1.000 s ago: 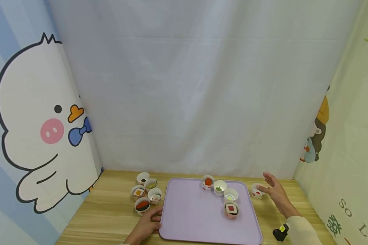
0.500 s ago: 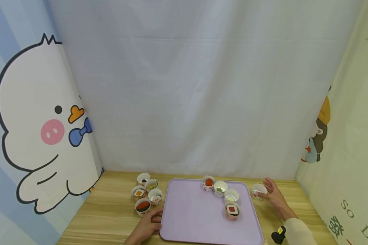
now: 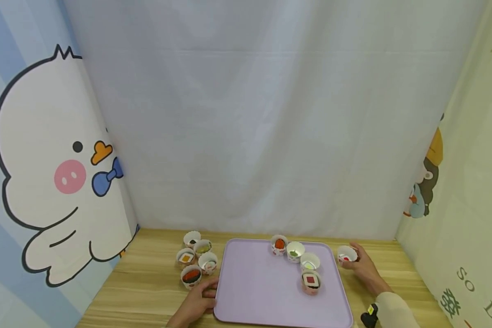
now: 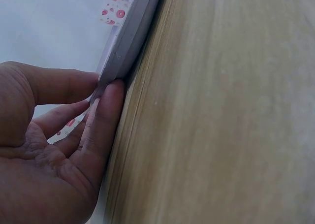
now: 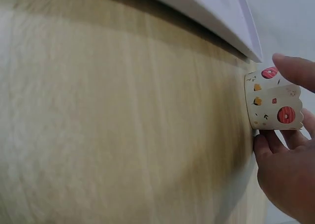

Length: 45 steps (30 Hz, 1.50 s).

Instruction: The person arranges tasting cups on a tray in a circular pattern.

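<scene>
A white paper baking cup (image 3: 346,253) with scalloped rim and red prints stands on the table, right of the lilac tray (image 3: 256,291); something red shows inside. My right hand (image 3: 366,269) grips this cup, thumb on the near side and fingers on the far side. In the right wrist view the printed cup (image 5: 274,101) sits between thumb and fingers, its base at the wood. At the tray's left edge, my left hand (image 3: 196,301) pinches the rim. In the left wrist view, thumb and fingers of the left hand (image 4: 59,135) meet the tray edge (image 4: 129,42).
On the tray's right half stand several baking cups with sushi-like pieces, the nearest a cup (image 3: 310,282) with a white-and-red piece. Several more filled cups cluster left of the tray, including one cup (image 3: 191,277) with a red-topped piece. A pale curtain (image 3: 246,136) closes the back.
My right hand has come down and closed round the cup at the right, thumb now against its near side. My left hand stays at the tray's edge.
</scene>
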Each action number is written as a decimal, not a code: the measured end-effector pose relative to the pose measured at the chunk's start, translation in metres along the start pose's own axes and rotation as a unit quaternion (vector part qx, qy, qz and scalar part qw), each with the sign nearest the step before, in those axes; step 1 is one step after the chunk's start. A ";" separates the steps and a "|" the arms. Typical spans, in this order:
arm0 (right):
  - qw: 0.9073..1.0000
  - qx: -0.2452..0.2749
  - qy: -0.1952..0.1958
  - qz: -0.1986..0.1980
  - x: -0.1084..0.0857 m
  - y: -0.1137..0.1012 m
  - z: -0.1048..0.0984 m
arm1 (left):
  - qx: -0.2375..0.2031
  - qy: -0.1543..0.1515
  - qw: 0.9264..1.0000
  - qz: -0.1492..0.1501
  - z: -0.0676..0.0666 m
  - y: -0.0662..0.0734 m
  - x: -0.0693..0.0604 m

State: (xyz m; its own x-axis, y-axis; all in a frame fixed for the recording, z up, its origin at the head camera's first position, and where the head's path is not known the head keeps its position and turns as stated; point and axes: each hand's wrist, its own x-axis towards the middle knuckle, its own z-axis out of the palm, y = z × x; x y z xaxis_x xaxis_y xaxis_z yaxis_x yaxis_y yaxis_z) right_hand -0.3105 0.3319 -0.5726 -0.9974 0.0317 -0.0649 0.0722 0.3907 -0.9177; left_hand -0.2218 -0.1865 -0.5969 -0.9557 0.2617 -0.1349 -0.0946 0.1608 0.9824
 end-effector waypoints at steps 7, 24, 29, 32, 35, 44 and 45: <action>0.998 -0.059 0.028 -0.001 -0.001 0.001 0.001 | -0.001 -0.012 1.000 0.011 0.001 0.000 0.002; 0.994 -0.089 0.067 -0.005 -0.012 -0.005 0.000 | -0.002 -0.015 1.000 0.017 0.001 -0.005 0.002; 0.993 -0.104 0.063 -0.005 -0.015 -0.012 -0.004 | -0.003 -0.017 1.000 0.016 0.001 -0.005 0.002; 0.993 -0.107 0.057 -0.004 -0.016 -0.018 -0.008 | -0.006 -0.017 1.000 0.018 0.001 -0.005 0.002; 0.993 -0.103 0.056 -0.009 -0.018 -0.025 -0.011 | -0.008 -0.018 1.000 0.020 0.000 -0.005 0.002; 0.993 -0.101 0.054 -0.013 -0.029 -0.041 -0.017 | 0.000 -0.015 1.000 0.018 0.000 -0.002 0.003; 0.993 -0.102 0.054 -0.011 -0.030 -0.042 -0.017 | -0.001 -0.015 1.000 0.017 0.000 -0.001 0.002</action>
State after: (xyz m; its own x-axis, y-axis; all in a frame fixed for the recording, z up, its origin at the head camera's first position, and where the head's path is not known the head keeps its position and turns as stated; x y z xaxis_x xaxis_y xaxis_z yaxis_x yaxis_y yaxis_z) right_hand -0.2833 0.3302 -0.5252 -0.9934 0.1145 0.0068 0.0602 0.5702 -0.8193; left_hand -0.2239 -0.1862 -0.5987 -0.9494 0.2961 -0.1047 -0.0621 0.1497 0.9868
